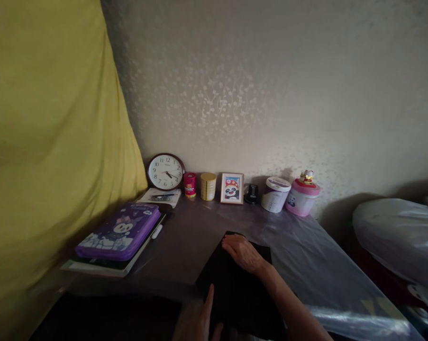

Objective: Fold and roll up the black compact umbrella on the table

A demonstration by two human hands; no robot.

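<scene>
One forearm (pixel 289 297) aslant, right hand (pixel 242 253) palm-down on black material (pixel 242 303).

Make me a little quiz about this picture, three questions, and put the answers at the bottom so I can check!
1. Which cartoon animal is in the picture frame?
2. True or false: the right hand rests on the black cloth.
3. What stands between the round clock and the yellow canister?
A) a purple case
B) a pink can
C) a white tub

Key: 1. A panda. 2. True. 3. B.
</scene>
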